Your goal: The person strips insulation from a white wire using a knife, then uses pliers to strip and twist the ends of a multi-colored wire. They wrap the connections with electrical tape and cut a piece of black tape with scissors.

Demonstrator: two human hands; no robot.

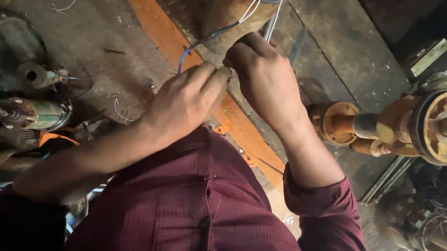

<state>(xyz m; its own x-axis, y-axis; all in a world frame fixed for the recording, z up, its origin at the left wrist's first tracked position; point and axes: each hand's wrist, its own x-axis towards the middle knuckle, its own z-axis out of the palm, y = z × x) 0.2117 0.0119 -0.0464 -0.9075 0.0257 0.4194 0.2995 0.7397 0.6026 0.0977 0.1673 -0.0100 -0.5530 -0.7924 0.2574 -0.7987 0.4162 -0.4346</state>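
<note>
Head view: I see both my left hand (186, 98) and right hand (264, 75) pinching thin, floppy wires (214, 35) by the heavy motor tube (237, 2); I'd grip near their ends.

The light was dim and warm, brightest over my hands (228, 93) and the floor (100, 34). Corners fell into deep shadow, and the edges looked soft and slightly stretched.
</note>
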